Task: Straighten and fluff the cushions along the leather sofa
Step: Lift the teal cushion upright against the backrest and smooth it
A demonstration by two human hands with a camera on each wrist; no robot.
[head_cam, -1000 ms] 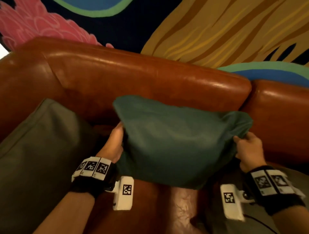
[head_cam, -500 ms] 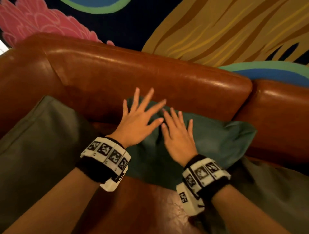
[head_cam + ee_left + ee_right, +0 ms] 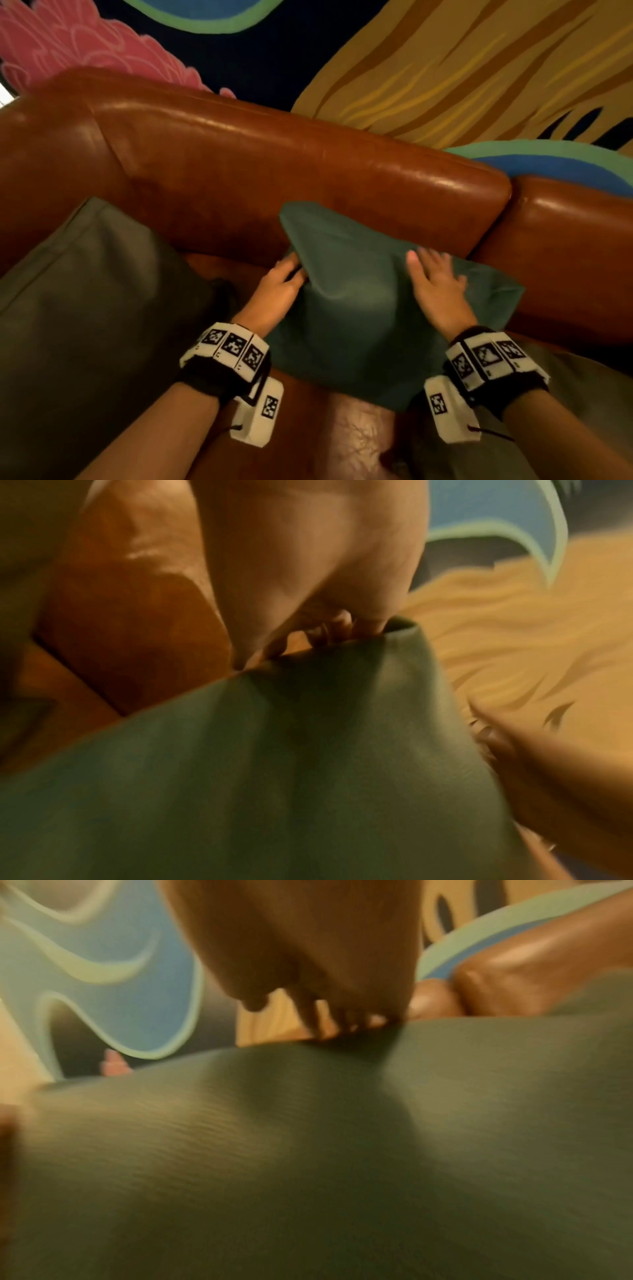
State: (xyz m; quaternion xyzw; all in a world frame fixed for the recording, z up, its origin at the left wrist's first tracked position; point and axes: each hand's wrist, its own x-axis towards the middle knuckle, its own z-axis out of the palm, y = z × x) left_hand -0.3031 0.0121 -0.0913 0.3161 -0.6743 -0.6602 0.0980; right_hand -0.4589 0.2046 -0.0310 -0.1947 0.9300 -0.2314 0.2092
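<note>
Leather sofa [image 3: 308,164] carried the teal cushion [image 3: 359,308] vs. its backrest, head view. Half a sec before, both palms lay flat mid-cushion; now left hand [image 3: 274,294] had shifted to the left edge, right hand [image 3: 435,291] spread flat on top. Likely plumping underway, straightening not done. Olive cushion [image 3: 85,308] sat beside. Left wrist: fingers [image 3: 329,631] pinched the cushion's edge. Right wrist: blurred, fingers [image 3: 325,1020] looked relaxed, touching fabric.

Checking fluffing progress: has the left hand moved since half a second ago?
Yes. The left hand has dropped from the sofa backrest to the teal cushion's left edge.
</note>
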